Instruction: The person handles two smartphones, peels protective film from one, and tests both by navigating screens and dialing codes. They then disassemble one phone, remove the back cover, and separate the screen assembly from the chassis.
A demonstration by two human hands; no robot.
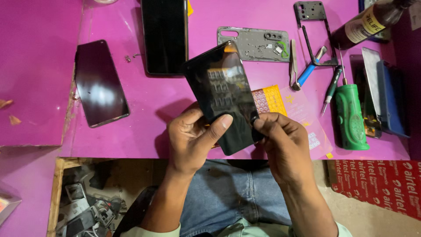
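I hold a black phone screen panel [223, 90] tilted above the magenta table [144, 118]. My left hand [190, 138] grips its lower left edge, thumb pressed on the glass. My right hand [283, 142] pinches the lower right edge between thumb and fingers. The glossy glass reflects light. Under the panel lies an orange and pink packet [280, 103].
Two more dark screens [100, 83] [165, 35] lie at the left and top. A grey phone back frame [254, 44], a black frame [313, 30], tweezers [293, 63], blue tool [309, 70], green screwdriver [350, 114], a brown bottle [368, 22] and an open drawer of parts [85, 206] surround me.
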